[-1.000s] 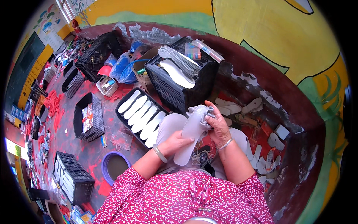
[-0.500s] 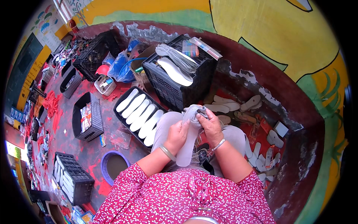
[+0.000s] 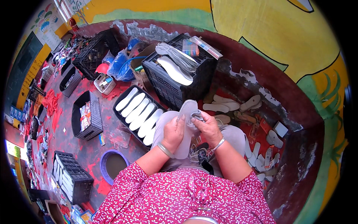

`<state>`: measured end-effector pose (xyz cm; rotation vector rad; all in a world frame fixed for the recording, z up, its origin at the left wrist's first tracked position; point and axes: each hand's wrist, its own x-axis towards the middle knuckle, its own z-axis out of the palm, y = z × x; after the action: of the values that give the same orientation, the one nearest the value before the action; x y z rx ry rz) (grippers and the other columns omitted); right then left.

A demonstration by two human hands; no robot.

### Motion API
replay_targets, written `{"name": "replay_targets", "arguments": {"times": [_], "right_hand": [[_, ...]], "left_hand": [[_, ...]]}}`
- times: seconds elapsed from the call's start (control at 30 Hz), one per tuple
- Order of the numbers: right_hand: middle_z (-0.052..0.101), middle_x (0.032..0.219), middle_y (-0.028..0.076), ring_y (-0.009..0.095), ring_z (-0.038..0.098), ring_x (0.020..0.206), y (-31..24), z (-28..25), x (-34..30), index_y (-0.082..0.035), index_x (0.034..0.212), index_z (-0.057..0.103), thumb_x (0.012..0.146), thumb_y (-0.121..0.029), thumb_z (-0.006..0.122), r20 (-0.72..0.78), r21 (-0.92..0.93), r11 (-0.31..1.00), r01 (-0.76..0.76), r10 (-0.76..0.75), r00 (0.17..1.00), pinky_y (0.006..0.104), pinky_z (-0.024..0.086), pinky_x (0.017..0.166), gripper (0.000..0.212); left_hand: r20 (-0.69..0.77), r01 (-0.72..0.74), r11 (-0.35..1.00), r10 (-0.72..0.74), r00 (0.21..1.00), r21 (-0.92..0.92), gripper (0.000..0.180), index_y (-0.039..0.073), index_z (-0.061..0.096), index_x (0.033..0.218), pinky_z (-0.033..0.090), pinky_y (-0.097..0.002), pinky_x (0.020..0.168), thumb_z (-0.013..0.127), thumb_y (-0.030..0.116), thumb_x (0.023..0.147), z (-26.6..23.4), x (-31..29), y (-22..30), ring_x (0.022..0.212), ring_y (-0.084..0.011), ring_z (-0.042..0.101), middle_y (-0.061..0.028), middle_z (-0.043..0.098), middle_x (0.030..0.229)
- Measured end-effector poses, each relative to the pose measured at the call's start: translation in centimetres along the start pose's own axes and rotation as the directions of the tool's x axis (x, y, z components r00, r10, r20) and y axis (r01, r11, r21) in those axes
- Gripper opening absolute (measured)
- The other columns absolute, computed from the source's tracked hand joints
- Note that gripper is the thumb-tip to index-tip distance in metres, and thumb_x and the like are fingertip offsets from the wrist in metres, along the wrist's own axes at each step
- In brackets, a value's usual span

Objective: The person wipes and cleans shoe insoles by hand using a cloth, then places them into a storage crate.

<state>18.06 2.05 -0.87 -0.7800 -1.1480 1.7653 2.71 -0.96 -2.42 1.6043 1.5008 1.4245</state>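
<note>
Upright over my lap is a pale grey shoe insole [image 3: 188, 109], its broad end uppermost. My left hand [image 3: 174, 131] grips it by the left edge, thumb on its face. Pinched in my right hand [image 3: 207, 127] is a crumpled grey cloth [image 3: 195, 116], which lies against the insole's right side. Just left of my knee a black basket [image 3: 120, 98] holds several white insoles [image 3: 143, 112] laid side by side. Beyond my hands, a bundle of grey insoles [image 3: 177, 56] and a white insole [image 3: 174, 71] rest on an upturned black crate [image 3: 164, 87].
Loose insoles [image 3: 257, 155] lie on the floor at right, beside the peeling wall [image 3: 298, 130]. To my left are a purple-rimmed basin [image 3: 105, 164] of murky water, a woven basket [image 3: 97, 119], and a black crate [image 3: 82, 186] of white insoles. Red scraps [image 3: 52, 100] litter the floor.
The insole has been raised and its upper end now shows above my fingers. My right hand and the cloth have shifted slightly down and right, off the insole's top.
</note>
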Motion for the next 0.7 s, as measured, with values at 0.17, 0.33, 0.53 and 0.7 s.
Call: {"name": "replay_targets", "arguments": {"times": [0.17, 0.33, 0.53, 0.7], "right_hand": [[0.064, 0.088, -0.001, 0.005, 0.057, 0.079, 2.3, 0.7, -0.4, 0.000, 0.102, 0.063, 0.088, -0.009, 0.063, 0.093, -0.215, 0.973, -0.082, 0.104, 0.990, 0.0226, 0.049, 0.070, 0.017], [0.067, 0.081, 0.005, 0.007, 0.058, 0.074, 1.9, 1.3, -0.2, -0.001, 0.097, 0.064, 0.084, -0.015, 0.066, 0.064, -0.353, 0.932, -0.082, 0.112, 0.992, 0.0261, 0.049, 0.068, 0.019], [0.065, 0.088, 0.001, 0.006, 0.057, 0.078, 3.1, 0.4, 0.0, -0.001, 0.103, 0.064, 0.085, -0.014, 0.065, 0.147, -0.458, 0.881, -0.115, 0.203, 0.968, 0.0238, 0.048, 0.070, 0.022], [0.066, 0.083, 0.003, 0.008, 0.059, 0.073, 2.1, 1.3, -0.2, -0.001, 0.099, 0.064, 0.082, -0.015, 0.067, 0.113, -0.523, 0.843, -0.125, 0.214, 0.970, 0.0262, 0.049, 0.066, 0.022]], "left_hand": [[-0.172, 0.006, 0.994, -0.025, 0.985, -0.109, 0.035, -0.002, 0.061, 0.088, 0.046, -0.0341, 0.054, 0.049, 0.029, 0.098, -0.7, 2.5, 0.9, 0.056, -0.0204, 0.058, -0.0138, 0.061, 0.064], [-0.143, 0.128, 0.936, -0.183, 0.973, -0.329, 0.037, -0.001, 0.060, 0.087, 0.044, -0.0237, 0.056, 0.047, 0.031, 0.099, -1.4, 3.9, -0.2, 0.063, -0.0050, 0.049, 0.0000, 0.059, 0.070], [-0.264, 0.101, 0.829, -0.287, 0.921, -0.551, 0.035, 0.001, 0.059, 0.087, 0.042, -0.0227, 0.056, 0.047, 0.031, 0.099, -1.9, 5.5, -0.8, 0.062, -0.0048, 0.046, 0.0016, 0.055, 0.069], [-0.277, 0.104, 0.752, -0.362, 0.890, -0.650, 0.033, 0.000, 0.055, 0.111, 0.050, -0.0264, 0.070, 0.046, 0.030, 0.099, -3.4, 6.1, -1.9, 0.079, -0.0127, 0.062, -0.0058, 0.064, 0.093]]}}
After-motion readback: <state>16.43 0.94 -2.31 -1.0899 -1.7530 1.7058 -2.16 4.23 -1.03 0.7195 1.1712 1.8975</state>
